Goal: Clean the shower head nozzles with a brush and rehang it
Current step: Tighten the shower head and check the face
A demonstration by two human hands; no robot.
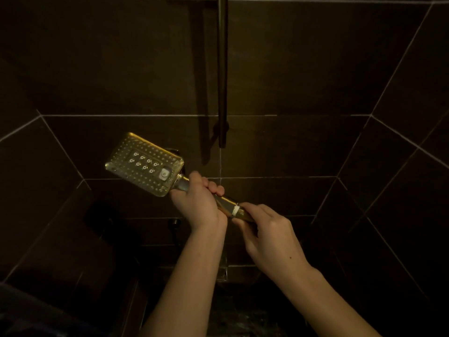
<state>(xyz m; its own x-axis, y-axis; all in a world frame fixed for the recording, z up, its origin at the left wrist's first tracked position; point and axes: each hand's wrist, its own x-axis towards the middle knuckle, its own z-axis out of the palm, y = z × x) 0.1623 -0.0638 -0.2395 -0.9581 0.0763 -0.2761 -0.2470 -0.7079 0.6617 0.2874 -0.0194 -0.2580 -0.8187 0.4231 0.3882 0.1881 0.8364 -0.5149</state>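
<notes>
A rectangular metal shower head (145, 163) points up and left, its nozzle face turned toward me, with rows of small nozzles and a white button near the handle. My left hand (199, 200) grips the handle just below the head. My right hand (264, 229) pinches the lower end of the handle at a white ring, where the hose fitting sits. No brush is in view.
A dark vertical shower rail (222, 69) with a bracket near its lower end runs down the dark tiled wall above the hands. A dim fitting (174, 222) sticks out of the wall below the handle. The floor area below is too dark to read.
</notes>
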